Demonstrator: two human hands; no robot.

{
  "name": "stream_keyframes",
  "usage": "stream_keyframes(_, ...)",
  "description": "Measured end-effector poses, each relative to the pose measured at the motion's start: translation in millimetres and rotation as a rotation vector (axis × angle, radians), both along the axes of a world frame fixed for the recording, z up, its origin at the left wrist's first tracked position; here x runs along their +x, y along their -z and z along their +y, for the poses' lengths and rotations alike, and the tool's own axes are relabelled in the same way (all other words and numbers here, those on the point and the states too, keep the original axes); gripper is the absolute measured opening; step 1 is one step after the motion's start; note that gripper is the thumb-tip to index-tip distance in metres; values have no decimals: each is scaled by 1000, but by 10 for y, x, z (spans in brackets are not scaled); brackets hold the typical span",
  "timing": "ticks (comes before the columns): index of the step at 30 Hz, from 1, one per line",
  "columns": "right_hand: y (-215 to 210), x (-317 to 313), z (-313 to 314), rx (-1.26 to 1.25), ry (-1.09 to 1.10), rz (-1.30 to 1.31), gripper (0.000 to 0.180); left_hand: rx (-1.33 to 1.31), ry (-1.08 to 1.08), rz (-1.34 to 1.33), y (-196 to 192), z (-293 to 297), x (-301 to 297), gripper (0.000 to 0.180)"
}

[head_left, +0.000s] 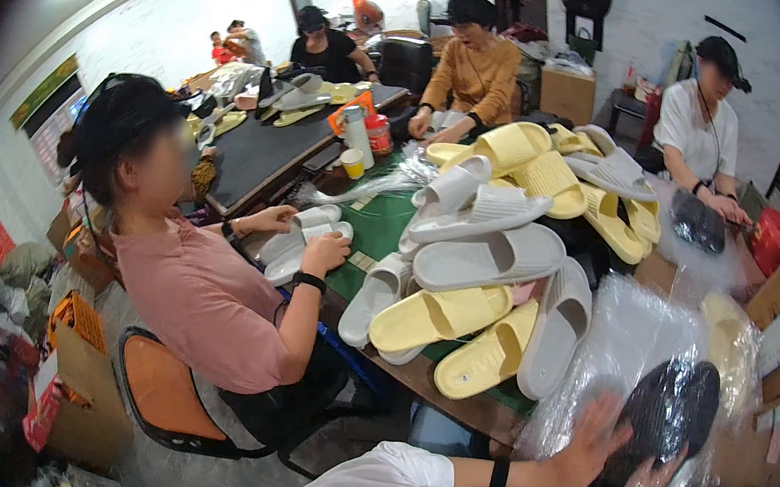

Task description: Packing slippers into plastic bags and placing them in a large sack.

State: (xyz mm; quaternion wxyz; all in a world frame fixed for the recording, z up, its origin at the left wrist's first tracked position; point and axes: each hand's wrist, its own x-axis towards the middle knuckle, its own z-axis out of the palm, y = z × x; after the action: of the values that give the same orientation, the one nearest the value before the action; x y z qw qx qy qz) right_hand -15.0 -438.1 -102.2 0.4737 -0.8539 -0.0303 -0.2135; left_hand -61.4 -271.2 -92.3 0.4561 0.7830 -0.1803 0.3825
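One head-worn fisheye view looks down and forward across the crowded table (448, 396), hands close at the lower edge

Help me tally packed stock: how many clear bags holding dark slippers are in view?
2. One dark-slipper bag lies under the left hand and right hand, lower right; the other dark-slipper bag sits before the co-worker in white, upper right. Others may be hidden.

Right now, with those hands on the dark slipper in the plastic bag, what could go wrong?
The dark slipper sits near the table edge, half in thin clear plastic; it might slide off. The left hand and right hand could tear the bag. The piled slippers alongside might topple if bumped.
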Motion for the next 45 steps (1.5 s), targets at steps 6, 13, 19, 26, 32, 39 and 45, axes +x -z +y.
stream_keyframes(6, 325, 373, 50, -361, -89, -28, 50, -521, 558, 574, 260, 164, 204, 86)
stream_keyframes(13, -82, 922, 600, -521, -43, -7, 42, -429, 465, 666, 512, 267, 213, 97)
stream_keyframes(19, -295, 549, 410, -770, -346, 212, 58, -764, 592, 760, 323, 299, 209, 94)
stream_keyframes(26, -249, 135, 228, -641, -539, 187, 70, -711, 499, 768, 369, 299, 174, 91)
stream_keyframes(32, -34, 452, 337, -726, -409, 35, 60, -699, 519, 914, 422, 328, 256, 80)
stream_keyframes(39, -104, 353, 203, -755, -362, -12, 60, -710, 436, 949, 263, 451, 230, 70)
stream_keyframes(45, -163, 302, 270, -774, 75, -10, 63, -611, 577, 1005, 74, 401, 297, 57)
